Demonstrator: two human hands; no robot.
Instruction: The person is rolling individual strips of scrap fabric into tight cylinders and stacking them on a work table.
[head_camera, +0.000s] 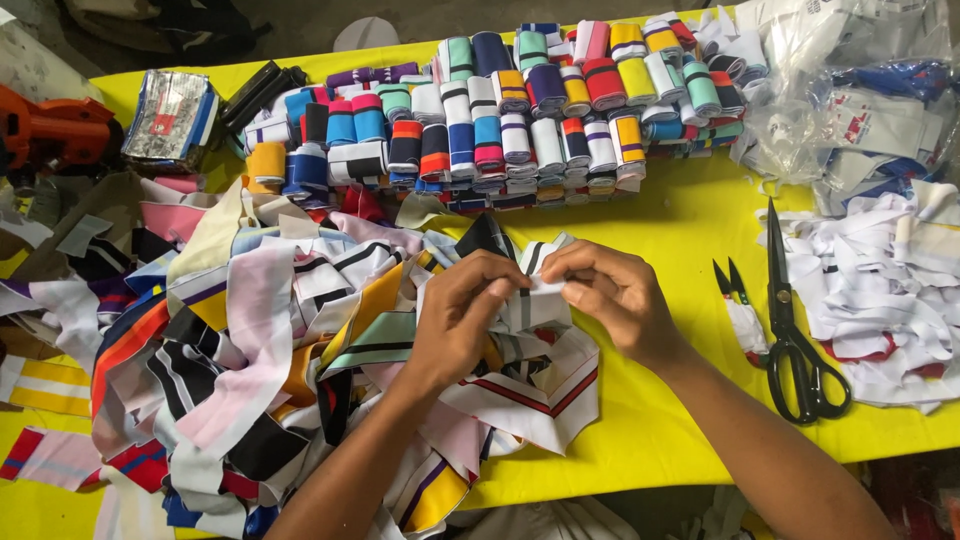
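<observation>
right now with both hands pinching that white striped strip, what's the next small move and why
Probably fold it over once more. Both the left hand and right hand pinch the white striped strip above the loose pile, while the folded pieces behind lie compact in rows.

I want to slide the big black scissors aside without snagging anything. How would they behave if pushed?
The scissors look like metal, so probably stiff and heavy for their size. Lying flat on the yellow table, they would likely slide, not roll. Their handles touch the white scraps, which may drag along.
</observation>
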